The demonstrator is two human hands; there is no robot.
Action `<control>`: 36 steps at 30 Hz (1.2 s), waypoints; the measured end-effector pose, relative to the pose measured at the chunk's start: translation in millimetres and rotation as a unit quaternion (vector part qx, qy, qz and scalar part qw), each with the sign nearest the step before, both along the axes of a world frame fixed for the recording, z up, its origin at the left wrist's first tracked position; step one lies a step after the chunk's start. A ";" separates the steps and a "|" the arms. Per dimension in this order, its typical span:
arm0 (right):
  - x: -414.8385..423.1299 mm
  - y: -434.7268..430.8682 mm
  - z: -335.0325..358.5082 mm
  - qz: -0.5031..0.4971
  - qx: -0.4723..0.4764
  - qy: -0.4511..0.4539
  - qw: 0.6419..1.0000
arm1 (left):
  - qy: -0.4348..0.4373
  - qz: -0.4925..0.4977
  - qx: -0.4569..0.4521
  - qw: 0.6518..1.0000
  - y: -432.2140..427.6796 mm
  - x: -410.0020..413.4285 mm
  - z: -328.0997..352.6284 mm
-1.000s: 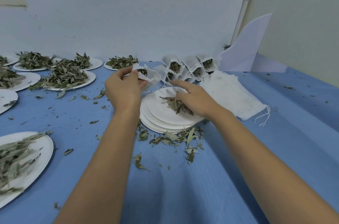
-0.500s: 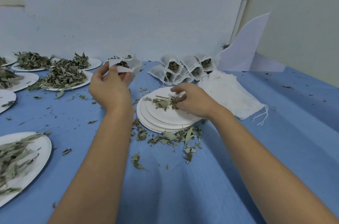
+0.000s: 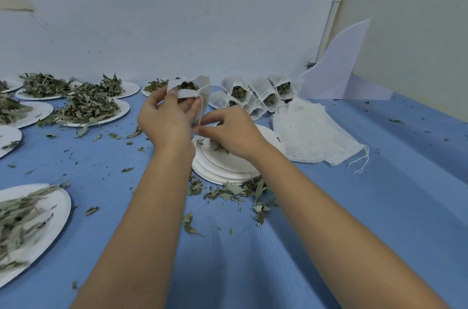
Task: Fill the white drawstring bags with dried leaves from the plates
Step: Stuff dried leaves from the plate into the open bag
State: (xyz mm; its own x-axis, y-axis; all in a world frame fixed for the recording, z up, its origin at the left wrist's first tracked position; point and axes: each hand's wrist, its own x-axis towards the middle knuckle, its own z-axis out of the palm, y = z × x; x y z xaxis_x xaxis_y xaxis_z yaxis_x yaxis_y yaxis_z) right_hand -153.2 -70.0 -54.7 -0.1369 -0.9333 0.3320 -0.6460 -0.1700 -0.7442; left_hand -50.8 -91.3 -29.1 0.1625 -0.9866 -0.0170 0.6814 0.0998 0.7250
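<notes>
White drawstring bag (image 3: 205,91) is held up above the table (image 3: 379,207), just in front of the far wall. Its folded rim is gripped by the left hand (image 3: 164,121), with the fingers curled round it. The bag mouth is kept open, and dark dried leaves (image 3: 187,85) are seen inside, near the top. The bag's drawstring (image 3: 200,112) is pinched between thumb and fingertips of the right hand (image 3: 230,131), just below the bag.

A stack of white plates (image 3: 222,165) is seen under the right hand, with only a few leaf scraps (image 3: 217,146) left on the top plate. Loose leaves (image 3: 233,189) are scattered on the table beside the near edge of the stack.

Filled bags (image 3: 260,88) are clustered against the wall behind the stack, with their mouths open and leaves visible in each. A flat pile of empty bags (image 3: 304,136) is laid to the right of the stack, strings trailing off its right end.

At left, several plates are loaded: a heaped plate (image 3: 121,106) is piled with leaves, more heaped plates (image 3: 133,87) are set behind it, and a near plate (image 3: 60,205) is spread with paler, longer leaves (image 3: 17,217). Another plate (image 3: 10,136) at the left edge carries almost nothing. A white board (image 3: 336,68) is leaned in the corner.
</notes>
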 end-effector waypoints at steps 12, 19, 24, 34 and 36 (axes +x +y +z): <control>-41.3 9.3 -11.9 -0.216 -0.003 0.150 0.965 | -0.001 0.086 0.024 0.996 -15.1 21.5 4.9; -37.4 9.3 -22.2 -0.053 0.146 0.218 0.963 | -0.365 0.091 -0.024 0.926 -19.5 10.4 -18.5; -30.7 8.1 -26.6 0.009 0.142 0.278 0.950 | -0.501 0.098 -0.090 0.855 -17.0 8.6 -24.8; -36.0 12.4 -21.3 -0.050 0.066 0.231 0.969 | -0.490 0.095 -0.091 0.862 -17.3 8.5 -25.9; -38.1 16.5 -16.9 -0.068 0.052 0.197 0.977 | -0.490 0.094 -0.091 0.862 -17.4 8.5 -26.8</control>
State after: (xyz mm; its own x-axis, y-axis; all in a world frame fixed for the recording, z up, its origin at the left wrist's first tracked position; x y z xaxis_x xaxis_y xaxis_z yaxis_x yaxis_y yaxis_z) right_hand -191.2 -53.5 -71.5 -0.1429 -0.9467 0.2886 -0.8969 0.0006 -0.4422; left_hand -42.3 -108.6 -55.9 0.1677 -0.9133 0.3712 -0.2908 0.3139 0.9038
